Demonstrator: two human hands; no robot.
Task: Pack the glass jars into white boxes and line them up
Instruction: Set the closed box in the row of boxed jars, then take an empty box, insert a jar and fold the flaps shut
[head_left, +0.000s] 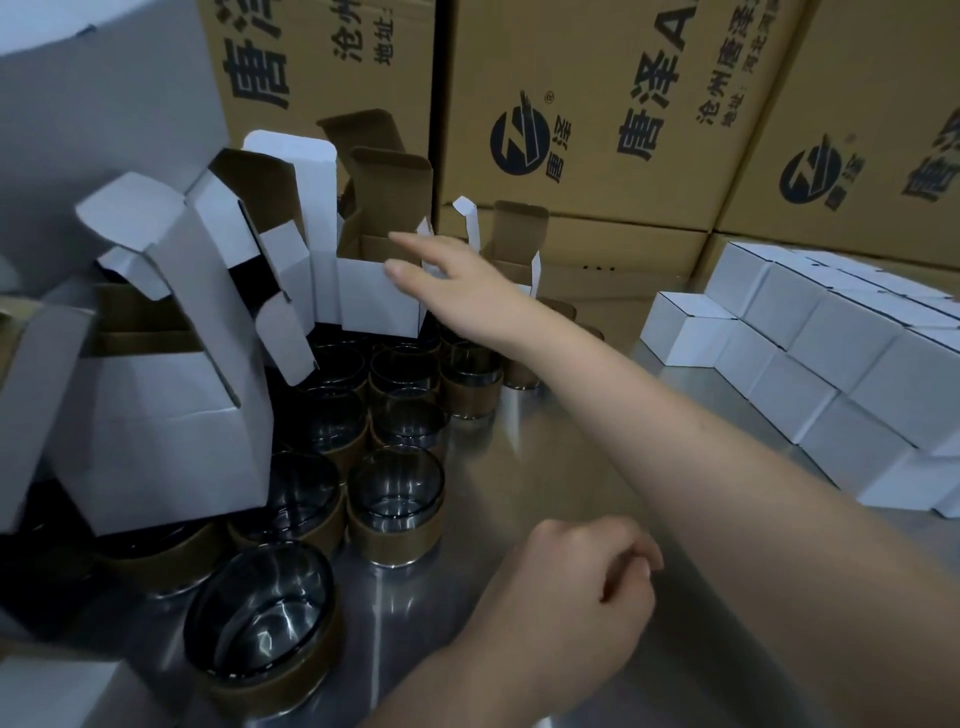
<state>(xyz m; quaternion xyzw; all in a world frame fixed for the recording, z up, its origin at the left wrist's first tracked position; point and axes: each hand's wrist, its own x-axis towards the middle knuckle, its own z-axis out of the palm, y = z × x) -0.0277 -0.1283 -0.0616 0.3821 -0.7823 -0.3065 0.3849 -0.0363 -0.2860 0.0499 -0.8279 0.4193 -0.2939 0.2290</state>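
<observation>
Brown printed cartons (597, 104) are walling off the whole back edge of a steel table (597, 441), leaving no way through behind.

At the far left, open white boxes (171, 415) are leaning with their flaps standing up, crowding that side and overhanging the glass jars (395, 499). The jars, each wrapped in a brown band, are standing mouth up in a tight cluster on the left half of the table. The nearest one (265, 623) is sitting close to the front edge.

Behind the cluster, one open box (376, 296) is standing upright with its lid flap raised. The right hand (452, 280) is reaching across to it from the right, fingers stretched out straight. The thumb tip is lying at the box's front rim and the forefinger is pointing over its opening, gripping nothing. Another open box (514, 244) is showing just beyond that wrist.

Low in the middle, the left hand (582, 587) is hovering over bare steel with its fingers curled in and holding nothing. Around it the surface is lying open to the front.

At the right, closed white boxes (810, 353) are sitting stacked in rows, running along the right edge.
</observation>
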